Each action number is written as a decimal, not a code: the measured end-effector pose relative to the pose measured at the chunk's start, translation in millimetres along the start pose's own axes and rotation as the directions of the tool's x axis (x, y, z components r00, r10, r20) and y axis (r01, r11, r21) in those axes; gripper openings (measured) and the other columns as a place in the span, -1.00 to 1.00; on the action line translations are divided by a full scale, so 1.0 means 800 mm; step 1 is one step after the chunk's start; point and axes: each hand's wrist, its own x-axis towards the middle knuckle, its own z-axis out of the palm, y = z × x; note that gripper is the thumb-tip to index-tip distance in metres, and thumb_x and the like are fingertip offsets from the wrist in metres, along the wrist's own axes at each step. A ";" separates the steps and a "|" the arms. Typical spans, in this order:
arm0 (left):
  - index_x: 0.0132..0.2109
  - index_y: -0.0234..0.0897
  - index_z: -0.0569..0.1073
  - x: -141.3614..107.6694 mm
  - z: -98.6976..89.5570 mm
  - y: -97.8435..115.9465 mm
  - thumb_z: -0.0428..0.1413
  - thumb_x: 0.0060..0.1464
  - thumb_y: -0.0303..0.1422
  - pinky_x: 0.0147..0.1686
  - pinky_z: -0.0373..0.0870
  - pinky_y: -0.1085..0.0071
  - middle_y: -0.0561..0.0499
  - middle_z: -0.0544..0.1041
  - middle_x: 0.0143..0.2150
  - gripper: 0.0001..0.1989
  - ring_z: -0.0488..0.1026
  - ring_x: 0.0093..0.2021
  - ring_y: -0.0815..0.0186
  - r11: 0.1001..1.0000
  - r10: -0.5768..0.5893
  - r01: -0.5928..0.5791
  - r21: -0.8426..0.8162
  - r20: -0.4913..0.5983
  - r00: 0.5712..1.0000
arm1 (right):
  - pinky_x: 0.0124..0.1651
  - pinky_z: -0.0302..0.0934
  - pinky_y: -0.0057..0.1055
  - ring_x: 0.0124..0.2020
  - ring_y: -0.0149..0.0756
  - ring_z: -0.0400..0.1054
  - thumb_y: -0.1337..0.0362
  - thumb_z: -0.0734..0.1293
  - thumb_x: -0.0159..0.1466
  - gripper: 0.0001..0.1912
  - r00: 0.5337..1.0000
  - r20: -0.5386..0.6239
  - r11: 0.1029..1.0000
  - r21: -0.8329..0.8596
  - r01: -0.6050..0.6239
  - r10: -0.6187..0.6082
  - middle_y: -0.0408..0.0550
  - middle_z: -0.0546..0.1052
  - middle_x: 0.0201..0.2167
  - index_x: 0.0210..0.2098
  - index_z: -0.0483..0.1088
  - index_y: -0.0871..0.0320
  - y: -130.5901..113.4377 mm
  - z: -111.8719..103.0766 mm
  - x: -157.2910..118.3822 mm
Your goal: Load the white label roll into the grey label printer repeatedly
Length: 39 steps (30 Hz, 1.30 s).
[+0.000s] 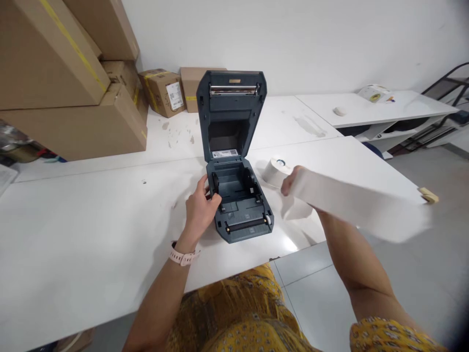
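A dark label printer (238, 215) stands on the white table with its lid (232, 117) tipped up. Its inner roll holders, black roller and print head show, and no roll sits inside. My left hand (201, 208) grips the printer's left side, thumb over the rim, fingers along the outer wall. To the right of the printer, my right hand (289, 183) is closed on a long strip of white label paper (351, 195), which stretches to the right, blurred by motion. Behind this hand a white label roll (274, 171) rests on the table, partly covered.
Cardboard boxes (73, 122) are stacked at the left, with smaller taped boxes (163, 93) by the wall. On the right-hand table lie a white box (376, 93) and a small round white item (340, 111). A tan clip-like piece (428, 195) sits at the table's right edge.
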 end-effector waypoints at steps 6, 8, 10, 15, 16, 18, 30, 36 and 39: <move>0.42 -0.12 0.28 0.001 0.002 -0.006 0.10 0.14 -0.30 0.07 0.52 0.11 -0.05 0.69 0.00 -0.31 0.65 -0.03 0.06 1.000 0.014 -0.014 -0.018 -0.011 1.000 | 0.01 0.33 -0.12 -0.08 -0.08 0.50 -0.08 0.29 0.42 -0.54 0.948 0.255 0.864 -0.415 0.287 -0.192 0.09 0.64 -0.03 0.12 0.48 0.08 -0.068 0.039 0.058; 0.42 -0.11 0.29 0.001 0.003 -0.009 0.11 0.13 -0.30 0.07 0.51 0.11 -0.05 0.69 0.00 -0.31 0.65 -0.03 0.06 0.999 0.020 -0.020 -0.028 -0.016 1.000 | 0.09 0.25 -0.04 -0.05 0.00 0.47 0.02 0.27 0.46 -0.57 0.919 0.356 0.661 -0.651 0.373 -0.168 0.16 0.65 -0.04 0.14 0.49 0.16 -0.071 0.063 0.084; 0.41 -0.11 0.30 0.002 0.003 -0.011 0.11 0.13 -0.30 0.09 0.49 0.10 -0.05 0.69 0.00 -0.31 0.65 -0.03 0.06 0.999 0.019 -0.020 -0.029 -0.021 1.000 | 0.14 0.19 0.02 -0.05 0.03 0.46 0.09 0.25 0.48 -0.62 0.895 0.431 0.495 -0.756 0.428 -0.115 0.17 0.67 -0.11 0.10 0.52 0.18 -0.061 0.081 0.102; 0.41 -0.12 0.32 0.002 0.004 -0.010 0.10 0.13 -0.33 0.13 0.45 0.05 -0.07 0.69 0.02 -0.32 0.63 0.00 0.02 1.000 0.011 -0.012 -0.016 -0.031 0.999 | 0.21 0.18 0.02 0.00 -0.01 0.50 0.11 0.27 0.47 -0.64 0.879 0.469 0.415 -0.786 0.458 -0.084 0.11 0.68 -0.09 0.13 0.51 0.12 -0.030 0.092 0.111; 0.41 -0.12 0.31 0.002 0.004 -0.009 0.10 0.13 -0.34 0.13 0.45 0.04 -0.07 0.68 0.04 -0.32 0.63 0.01 0.01 1.000 0.011 -0.012 -0.018 -0.032 0.999 | 0.24 0.18 0.04 0.01 -0.02 0.51 0.12 0.27 0.48 -0.63 0.885 0.458 0.416 -0.790 0.450 -0.088 0.11 0.68 -0.10 0.16 0.50 0.13 -0.027 0.092 0.108; 0.41 -0.11 0.31 0.002 0.004 -0.008 0.11 0.13 -0.34 0.13 0.45 0.03 -0.08 0.67 0.06 -0.32 0.63 0.02 -0.01 1.000 0.007 -0.008 -0.021 -0.030 1.000 | 0.31 0.15 0.08 -0.01 -0.06 0.53 0.15 0.23 0.50 -0.62 0.898 0.428 0.433 -0.793 0.429 -0.106 0.09 0.68 -0.11 0.19 0.48 0.13 -0.027 0.093 0.100; 0.42 -0.18 0.23 0.008 0.020 -0.025 0.18 0.10 -0.35 0.21 0.45 0.05 -0.16 0.50 0.32 -0.26 0.53 0.21 0.02 0.942 0.025 -0.018 -0.334 0.018 1.000 | 0.31 0.38 -0.01 0.22 -0.14 0.48 0.37 0.16 0.51 -0.65 0.936 0.196 0.604 -0.721 0.341 -0.294 0.07 0.56 0.22 0.17 0.47 0.19 -0.050 0.129 -0.003; 0.42 -0.17 0.22 0.010 0.022 -0.032 0.18 0.12 -0.33 0.22 0.46 0.08 -0.14 0.51 0.31 -0.27 0.52 0.22 0.05 0.923 0.048 -0.034 -0.382 0.027 0.998 | 0.38 0.32 0.04 0.29 -0.15 0.44 0.38 0.18 0.50 -0.71 0.932 0.217 0.623 -0.696 0.356 -0.290 0.11 0.52 0.27 0.13 0.44 0.18 -0.051 0.127 -0.015; 0.41 -0.14 0.24 0.010 0.023 -0.036 0.18 0.14 -0.33 0.20 0.47 0.09 -0.13 0.51 0.30 -0.29 0.53 0.21 0.05 0.913 0.063 -0.048 -0.405 0.024 0.998 | 0.42 0.24 0.09 0.34 -0.16 0.39 0.25 0.23 0.50 -0.75 0.950 0.204 0.671 -0.672 0.312 -0.237 0.09 0.48 0.31 0.12 0.40 0.11 -0.053 0.126 -0.021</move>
